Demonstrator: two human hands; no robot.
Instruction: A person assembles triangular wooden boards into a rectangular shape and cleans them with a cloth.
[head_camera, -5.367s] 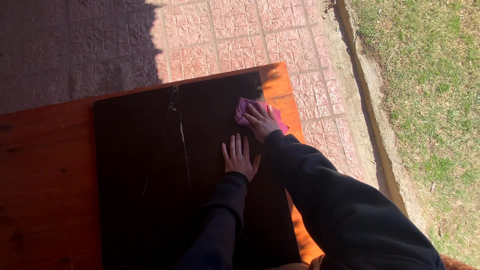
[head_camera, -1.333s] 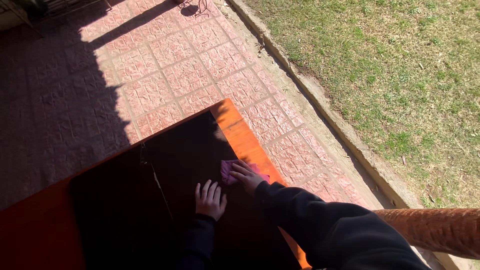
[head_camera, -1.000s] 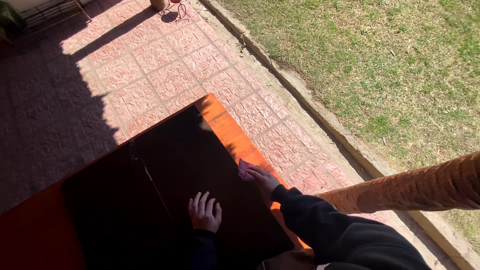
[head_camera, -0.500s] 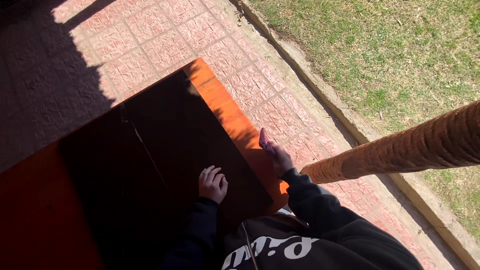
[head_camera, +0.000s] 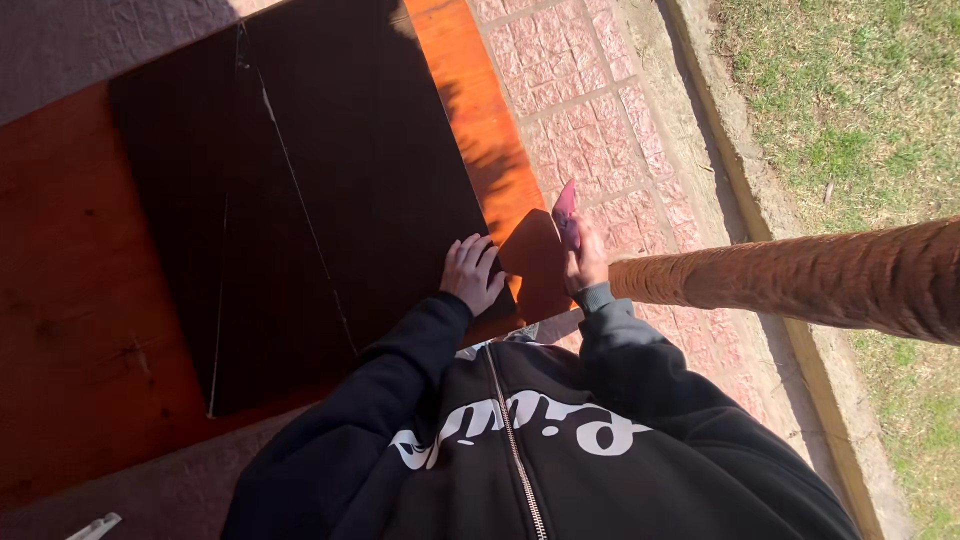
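On dark panel (head_camera: 330, 170), left hand (head_camera: 472, 274) flat; right hand (head_camera: 583, 258) grips pink cloth (head_camera: 565, 208).

A pink cloth (head_camera: 564, 212) showed against the orange wooden table (head_camera: 90, 330); its black panel (head_camera: 330, 180) looked plain, the paving (head_camera: 590, 110) reddish, patterned.

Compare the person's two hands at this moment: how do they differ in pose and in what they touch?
The left hand lies palm down on the dark panel, fingers bent; the right hand is raised at the orange table edge. The left hand holds nothing, while the right hand's grip is shut on a pink cloth. Both wear dark sleeves.
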